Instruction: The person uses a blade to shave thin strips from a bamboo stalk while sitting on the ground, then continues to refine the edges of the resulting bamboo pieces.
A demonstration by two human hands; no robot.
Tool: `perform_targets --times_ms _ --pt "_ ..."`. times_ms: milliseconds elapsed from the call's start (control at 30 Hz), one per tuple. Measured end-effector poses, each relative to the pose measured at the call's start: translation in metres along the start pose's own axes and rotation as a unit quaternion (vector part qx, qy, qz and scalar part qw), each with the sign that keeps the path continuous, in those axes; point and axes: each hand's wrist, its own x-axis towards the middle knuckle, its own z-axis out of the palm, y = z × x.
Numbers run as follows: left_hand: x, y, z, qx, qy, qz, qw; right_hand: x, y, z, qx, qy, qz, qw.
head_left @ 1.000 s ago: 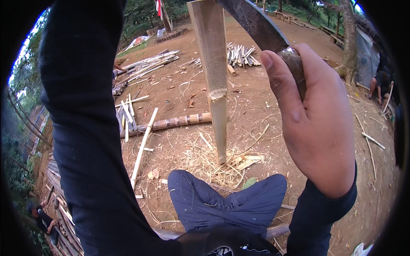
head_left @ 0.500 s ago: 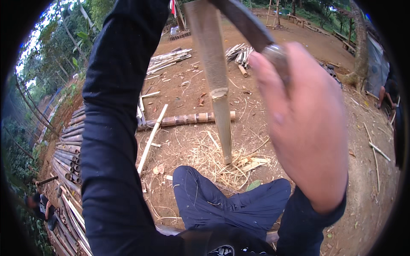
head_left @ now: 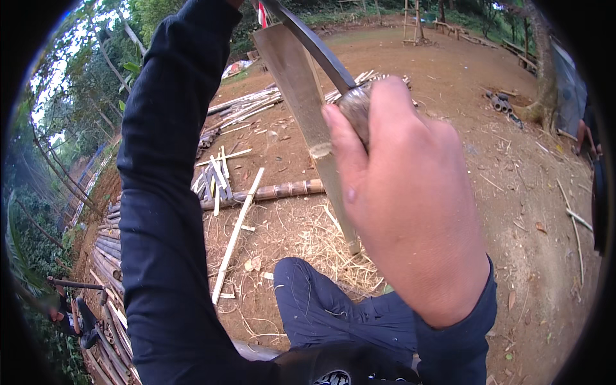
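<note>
My right hand (head_left: 417, 199) is closed around the handle of a large knife (head_left: 317, 51), whose dark curved blade slants up and left to the top edge. Beyond the blade a long split bamboo piece (head_left: 289, 77) leans at a slant, its lower end near the shavings in front of my legs. A node shows partway down it. I cannot tell whether the blade touches the bamboo. My left arm (head_left: 170, 160) is raised in a dark sleeve to the top edge. Only a sliver of my left hand (head_left: 236, 2) shows there, its fingers out of the picture.
Pale shavings (head_left: 333, 250) lie before my folded legs (head_left: 333, 314). A bamboo pole (head_left: 276, 192) lies across the ground behind them, with a long strip (head_left: 239, 234) and stacked strips (head_left: 253, 102) to the left. Bamboo poles (head_left: 109, 250) and another person (head_left: 74, 317) are at far left.
My right hand and the knife have come leftward and slightly down. The bamboo piece now leans further left at its top. The whole view has shifted a little.
</note>
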Motion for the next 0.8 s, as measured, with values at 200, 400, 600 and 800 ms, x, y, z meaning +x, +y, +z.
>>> perform_targets --times_ms 200,400,600,800 --pt "0.003 -0.003 -0.002 -0.012 0.017 0.016 1.000 -0.009 -0.004 0.005 -0.079 -0.001 0.042 0.996" --pt "-0.006 0.000 -0.006 0.004 0.009 -0.003 1.000 -0.008 -0.001 0.006 -0.011 -0.036 0.050 0.998" --pt "-0.011 -0.005 -0.014 -0.020 0.039 0.016 0.999 -0.025 -0.021 0.009 -0.078 -0.019 0.058 0.995" --pt "-0.032 -0.010 -0.018 -0.079 0.067 0.029 0.994 -0.006 -0.035 0.003 -0.046 -0.031 0.035 0.998"
